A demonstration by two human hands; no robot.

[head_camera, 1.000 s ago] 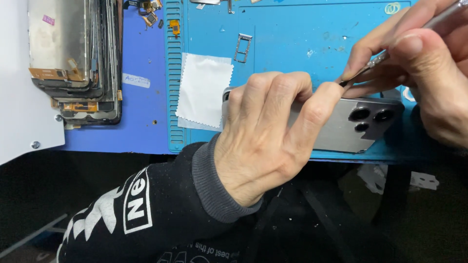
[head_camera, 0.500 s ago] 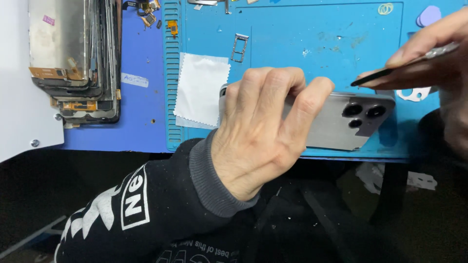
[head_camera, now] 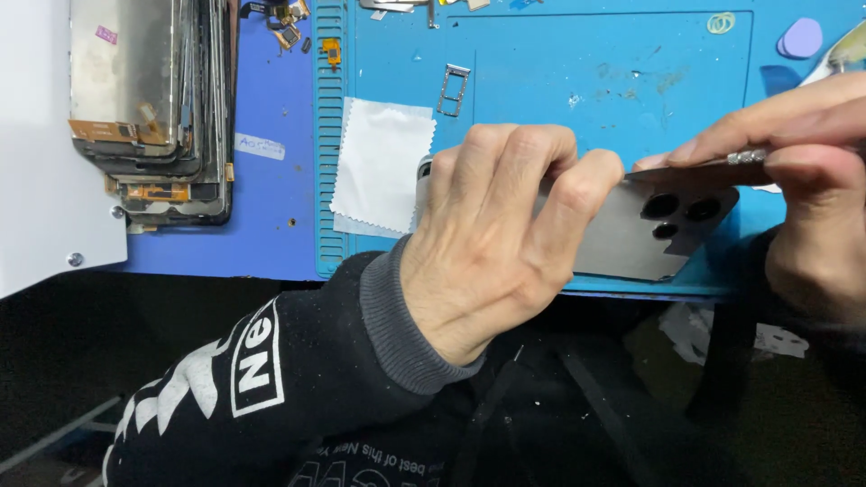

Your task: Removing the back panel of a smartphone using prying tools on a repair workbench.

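On the bench lay one blue work mat (head_camera: 541, 81), and near its front edge one grey phone (head_camera: 631, 239) rested back-up with three camera lenses showing, pinned flat under the left hand (head_camera: 492, 243), whose grip was pressed down over it, seemingly to keep it from sliding. At its camera corner the right hand (head_camera: 803, 180) pinched one thin metal tool (head_camera: 713, 167), its tip touching the phone's edge. One stack of old screens (head_camera: 153, 108) stood aside at left, with one white cloth (head_camera: 383, 162) and one small card tray (head_camera: 454, 88) nearer.
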